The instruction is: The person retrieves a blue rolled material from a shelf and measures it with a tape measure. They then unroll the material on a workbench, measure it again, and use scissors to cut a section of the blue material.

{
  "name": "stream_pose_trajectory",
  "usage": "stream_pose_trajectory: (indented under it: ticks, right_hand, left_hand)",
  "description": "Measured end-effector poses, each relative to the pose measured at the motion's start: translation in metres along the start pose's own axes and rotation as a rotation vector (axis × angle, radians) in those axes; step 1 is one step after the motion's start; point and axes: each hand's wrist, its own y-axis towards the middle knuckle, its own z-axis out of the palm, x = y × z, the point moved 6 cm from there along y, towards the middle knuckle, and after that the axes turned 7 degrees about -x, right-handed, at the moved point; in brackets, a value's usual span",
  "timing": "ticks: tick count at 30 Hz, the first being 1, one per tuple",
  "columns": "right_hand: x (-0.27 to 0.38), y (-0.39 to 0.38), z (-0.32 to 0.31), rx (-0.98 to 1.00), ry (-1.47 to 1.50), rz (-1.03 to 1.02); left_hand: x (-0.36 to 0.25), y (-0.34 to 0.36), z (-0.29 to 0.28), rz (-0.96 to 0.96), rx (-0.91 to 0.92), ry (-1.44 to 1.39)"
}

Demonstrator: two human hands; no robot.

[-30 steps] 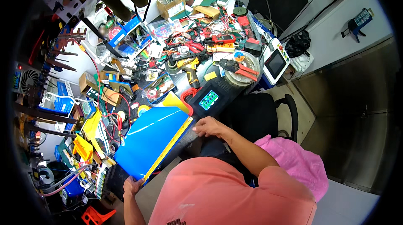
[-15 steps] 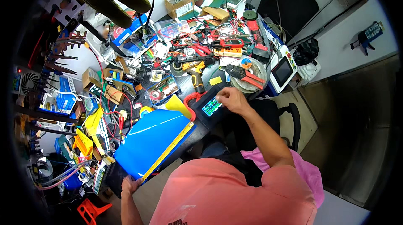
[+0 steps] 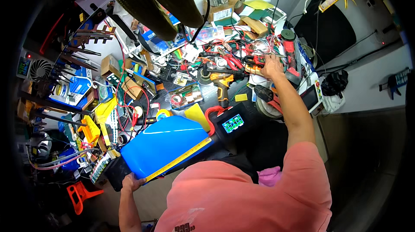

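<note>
A large blue-wrapped block (image 3: 166, 143) lies at the table's near edge, with a yellow measuring strip (image 3: 179, 159) along its near side. My left hand (image 3: 132, 182) grips the block's near left corner, fingers partly under it. Red wires (image 3: 212, 117) run from the block's right end toward a black box with a lit green-and-blue screen (image 3: 233, 123). My right arm stretches far across the table. Its hand (image 3: 273, 67) closes over the right end of a red multimeter (image 3: 255, 60) in the clutter; the fingertips are partly hidden.
A yellow-black cordless drill (image 3: 222, 87) and red-handled pliers (image 3: 270, 98) lie near my right arm. A red-black power tool (image 3: 292, 61) stands beyond. Boxes, wires and tools crowd the left. A dark gloved shape (image 3: 160, 3) hangs at the top.
My right hand has left the lit screen and moved up and away to the red multimeter. The view has shifted. My left hand stays at the block's corner.
</note>
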Motion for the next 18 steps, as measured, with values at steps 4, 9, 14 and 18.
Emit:
stream_pose_trajectory:
  ticks: [4, 9, 14, 18]
  right_hand:
    - [0.006, 0.018, 0.036, 0.166, -0.171, -0.011]
    - [0.013, 0.030, 0.073, 0.027, -0.305, -0.163]
    - [0.011, 0.033, 0.078, -0.009, -0.348, -0.247]
    - [0.006, 0.034, 0.061, -0.059, -0.395, -0.319]
  left_hand:
    - [-0.002, -0.001, -0.002, -0.031, 0.057, 0.005]
    - [-0.005, -0.002, -0.006, -0.073, 0.097, 0.013]
    - [-0.005, 0.000, -0.009, -0.056, 0.094, 0.006]
    - [-0.007, 0.004, -0.010, -0.066, 0.092, 0.012]
